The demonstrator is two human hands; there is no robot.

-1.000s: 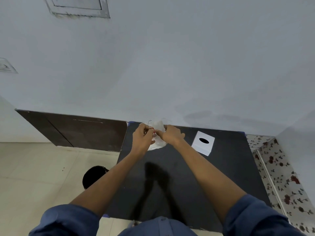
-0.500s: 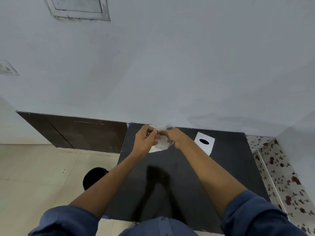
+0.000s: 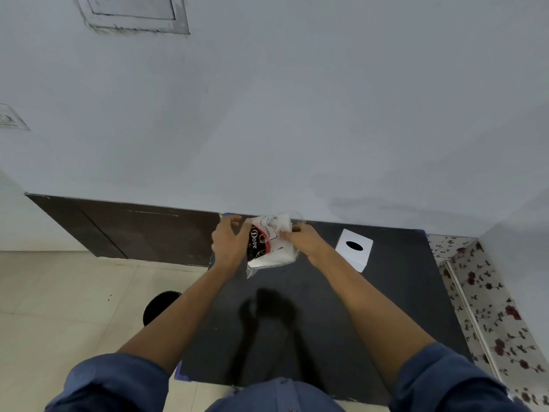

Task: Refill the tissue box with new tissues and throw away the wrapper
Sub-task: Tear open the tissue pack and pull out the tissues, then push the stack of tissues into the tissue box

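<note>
Tissue pack (image 3: 271, 243) in its clear printed wrapper is held above the far edge of a black table (image 3: 326, 316), between both hands. The left hand (image 3: 228, 243) grips its left side; the right hand (image 3: 306, 240) pinches the wrapper's right edge. A white tissue box (image 3: 355, 252) stands just right.

Blue long-sleeved shirt, cuffs pushed up

Both sleeves (image 3: 116, 382) are a muted denim blue, bunched in soft folds near the elbows, leaving the forearms and both hands bare; the shirt front (image 3: 276, 395) shows the same blue cloth.
</note>
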